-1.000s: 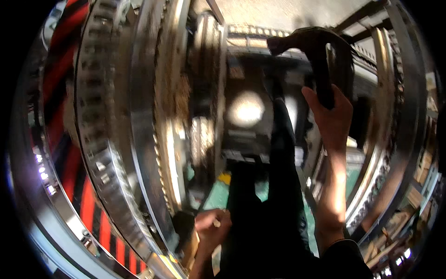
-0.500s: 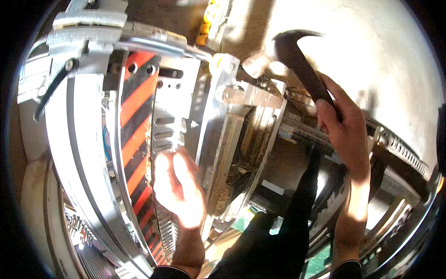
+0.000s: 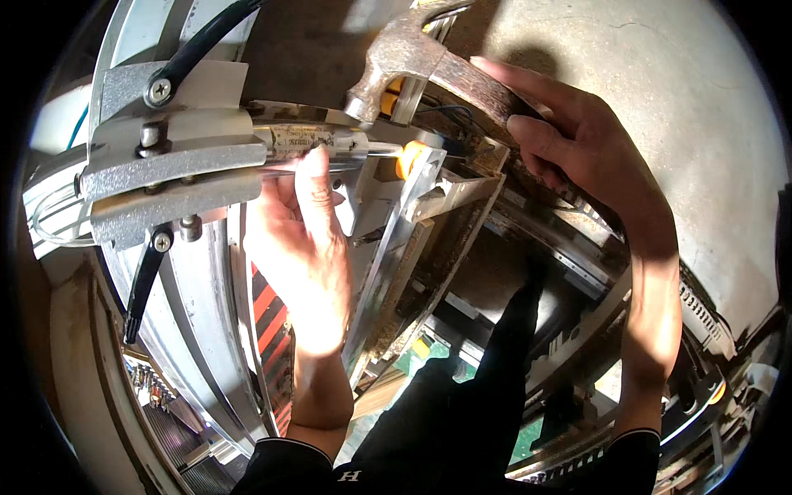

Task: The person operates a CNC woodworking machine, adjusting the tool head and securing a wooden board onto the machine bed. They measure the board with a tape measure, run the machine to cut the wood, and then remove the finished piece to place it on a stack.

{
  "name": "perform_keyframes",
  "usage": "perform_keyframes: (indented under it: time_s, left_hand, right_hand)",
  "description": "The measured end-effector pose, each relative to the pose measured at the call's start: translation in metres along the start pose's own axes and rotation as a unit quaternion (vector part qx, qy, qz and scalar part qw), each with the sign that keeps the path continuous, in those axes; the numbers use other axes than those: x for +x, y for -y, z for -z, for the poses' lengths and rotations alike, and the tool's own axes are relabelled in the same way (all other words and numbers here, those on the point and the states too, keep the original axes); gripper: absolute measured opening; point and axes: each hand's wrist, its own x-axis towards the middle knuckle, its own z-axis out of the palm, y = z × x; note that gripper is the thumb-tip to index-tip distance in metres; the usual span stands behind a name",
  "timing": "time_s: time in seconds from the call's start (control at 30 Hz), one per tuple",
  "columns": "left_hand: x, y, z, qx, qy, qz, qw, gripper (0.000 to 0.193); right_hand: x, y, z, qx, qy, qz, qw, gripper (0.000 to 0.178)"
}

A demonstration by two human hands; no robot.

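My right hand (image 3: 569,132) is wrapped round the handle of a worn, rusty claw hammer (image 3: 404,58). The hammer's striking face hangs just above the right end of a silver metal cylinder (image 3: 293,142), apart from it as far as I can tell. At that cylinder, my left hand (image 3: 301,256) grips from below, thumb up over its front and fingers partly hidden beneath. A thin rod runs from the cylinder to a yellow-orange knob (image 3: 409,160) on an upright metal bar (image 3: 396,239). On the left, the cylinder meets a ridged metal clamp block (image 3: 177,165).
Black clamp levers (image 3: 142,285) stick out above and below the block. A long aluminium beam (image 3: 186,330) curves down beside a red-and-black striped plate (image 3: 268,318). Dusty machine framing (image 3: 429,280) stands between my arms. Pale concrete floor (image 3: 652,107) lies at the upper right.
My left hand has gone from beside the striped plate up to the cylinder. The hammer has swung left and turned, its striking face now near the cylinder. The view has shifted too.
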Motion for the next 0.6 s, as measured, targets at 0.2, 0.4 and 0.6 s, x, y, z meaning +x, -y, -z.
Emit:
perform_keyframes:
  time_s: [0.2,0.4,0.6]
  left_hand:
    - [-0.001,0.003,0.001,0.006,0.005,0.025,1.000,0.020]
    - [-0.001,0.000,0.004,0.064,0.017,0.019,0.998,0.020]
    - [-0.001,0.005,0.002,0.015,0.008,0.008,1.000,0.020]
  right_hand:
    - [0.008,0.001,0.007,0.013,0.028,0.027,0.999,0.045]
    - [0.013,0.002,0.010,-0.014,0.025,0.039,0.999,0.045]
    - [0.018,0.005,0.013,-0.021,0.048,0.028,0.998,0.045]
